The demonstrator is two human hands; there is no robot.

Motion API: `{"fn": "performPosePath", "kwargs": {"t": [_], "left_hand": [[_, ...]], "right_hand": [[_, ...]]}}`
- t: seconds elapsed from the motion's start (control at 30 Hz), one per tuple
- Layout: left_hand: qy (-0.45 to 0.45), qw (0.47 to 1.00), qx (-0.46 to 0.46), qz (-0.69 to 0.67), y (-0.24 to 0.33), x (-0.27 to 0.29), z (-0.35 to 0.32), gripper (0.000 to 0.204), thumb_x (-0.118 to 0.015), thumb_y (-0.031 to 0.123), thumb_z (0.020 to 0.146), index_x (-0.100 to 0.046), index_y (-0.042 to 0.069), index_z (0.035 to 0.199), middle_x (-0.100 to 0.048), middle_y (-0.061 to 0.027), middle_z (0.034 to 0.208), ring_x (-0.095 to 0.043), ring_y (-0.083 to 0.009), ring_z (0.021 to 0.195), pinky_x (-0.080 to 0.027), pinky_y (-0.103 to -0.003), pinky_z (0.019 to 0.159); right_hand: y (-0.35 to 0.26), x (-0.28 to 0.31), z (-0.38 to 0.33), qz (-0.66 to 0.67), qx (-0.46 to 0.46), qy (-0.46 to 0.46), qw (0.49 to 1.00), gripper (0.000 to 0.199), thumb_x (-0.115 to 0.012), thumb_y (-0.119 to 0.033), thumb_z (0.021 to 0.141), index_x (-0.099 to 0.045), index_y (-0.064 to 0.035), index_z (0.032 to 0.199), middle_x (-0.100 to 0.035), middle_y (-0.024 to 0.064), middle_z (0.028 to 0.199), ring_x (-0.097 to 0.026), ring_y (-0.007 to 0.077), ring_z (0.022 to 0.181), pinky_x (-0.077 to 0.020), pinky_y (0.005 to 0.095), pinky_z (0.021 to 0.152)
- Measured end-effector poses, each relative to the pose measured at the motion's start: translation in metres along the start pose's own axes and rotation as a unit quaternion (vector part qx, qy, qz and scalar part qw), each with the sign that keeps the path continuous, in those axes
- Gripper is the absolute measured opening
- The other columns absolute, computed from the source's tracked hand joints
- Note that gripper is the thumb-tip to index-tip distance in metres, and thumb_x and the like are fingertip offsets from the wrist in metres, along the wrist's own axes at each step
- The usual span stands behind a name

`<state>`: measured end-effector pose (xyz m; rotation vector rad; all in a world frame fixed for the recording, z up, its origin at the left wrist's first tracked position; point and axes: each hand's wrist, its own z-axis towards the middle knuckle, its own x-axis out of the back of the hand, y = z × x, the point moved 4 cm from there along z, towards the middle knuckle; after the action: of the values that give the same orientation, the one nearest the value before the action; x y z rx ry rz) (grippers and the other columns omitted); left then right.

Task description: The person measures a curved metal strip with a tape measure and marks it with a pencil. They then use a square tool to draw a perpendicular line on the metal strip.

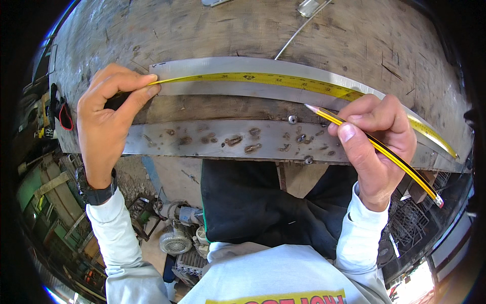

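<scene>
A yellow tape measure blade (283,80) stretches along a flat grey metal strip (212,65) on the wooden table. My left hand (114,99) pinches one end of the blade between thumb and forefinger, at the strip's left end. In my right hand (377,134) is a yellow-and-black striped pencil (400,161), its pale tip pointing left just below the strip's near edge. The pencil's pink eraser end sticks out to the lower right. Past my right hand the blade runs on to the far right. No tape case shows.
A second metal strip (212,139) with burn marks and pits is fixed by screws along the table's near edge. A thin rod (298,31) and a metal cylinder (308,7) lie at the back of the wooden table (177,30). Below left stands a motor (175,239).
</scene>
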<state>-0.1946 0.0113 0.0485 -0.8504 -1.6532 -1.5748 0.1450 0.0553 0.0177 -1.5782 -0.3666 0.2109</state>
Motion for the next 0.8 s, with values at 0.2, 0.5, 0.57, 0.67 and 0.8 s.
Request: {"fn": "performPosePath", "kwargs": {"t": [0.2, 0.5, 0.57, 0.67, 0.8], "left_hand": [[-0.003, 1.0, 0.0, -0.008, 0.0, -0.001, 0.0, 0.015, -0.082, -0.002, 0.085, -0.08, 0.001, 0.1, -0.071, -0.0047, 0.089, -0.063, -0.015, 0.088, -0.048, -0.029, 0.082], [-0.002, 1.0, -0.011, -0.002, -0.001, 0.0, 0.0, 0.015, -0.082, -0.002, 0.085, -0.081, 0.001, 0.1, -0.072, -0.0046, 0.089, -0.064, -0.0149, 0.087, -0.048, -0.028, 0.081], [-0.001, 1.0, -0.013, -0.004, -0.001, -0.001, 0.001, 0.015, -0.082, -0.002, 0.085, -0.081, 0.001, 0.099, -0.072, -0.0046, 0.089, -0.064, -0.0148, 0.086, -0.048, -0.028, 0.081], [0.002, 1.0, -0.008, -0.02, -0.002, 0.0, 0.0, 0.015, -0.082, -0.002, 0.085, -0.081, 0.001, 0.099, -0.072, -0.0045, 0.089, -0.064, -0.0145, 0.086, -0.048, -0.028, 0.081], [0.004, 1.0, -0.01, -0.018, -0.001, 0.0, 0.0, 0.015, -0.082, -0.003, 0.085, -0.081, 0.001, 0.099, -0.072, -0.0044, 0.089, -0.064, -0.0141, 0.086, -0.048, -0.028, 0.081]], "right_hand": [[-0.008, -0.022, 0.004, -0.01, 0.037, 0.009, 0.999, 0.017, -0.069, 0.002, 0.087, -0.055, -0.003, 0.093, -0.069, 0.0174, 0.089, -0.067, 0.0172, 0.078, -0.055, 0.0296, 0.077], [0.001, -0.032, 0.004, -0.054, 0.079, 0.009, 0.995, 0.018, -0.072, 0.003, 0.091, -0.055, -0.0009, 0.096, -0.072, 0.0195, 0.093, -0.071, 0.018, 0.08, -0.0576, 0.029, 0.075], [0.002, -0.034, 0.004, -0.041, 0.078, 0.013, 0.996, 0.017, -0.072, 0.003, 0.091, -0.056, -0.0007, 0.096, -0.072, 0.0193, 0.094, -0.071, 0.0177, 0.08, -0.0578, 0.0292, 0.075], [0.001, -0.032, 0.005, -0.086, 0.091, 0.007, 0.992, 0.017, -0.072, 0.003, 0.092, -0.056, -0.0007, 0.095, -0.072, 0.0189, 0.094, -0.071, 0.0172, 0.082, -0.0578, 0.0291, 0.076], [0.002, -0.033, 0.005, -0.08, 0.085, 0.01, 0.993, 0.017, -0.073, 0.003, 0.091, -0.056, -0.0011, 0.094, -0.073, 0.018, 0.093, -0.071, 0.0167, 0.081, -0.0575, 0.0287, 0.075]]}}
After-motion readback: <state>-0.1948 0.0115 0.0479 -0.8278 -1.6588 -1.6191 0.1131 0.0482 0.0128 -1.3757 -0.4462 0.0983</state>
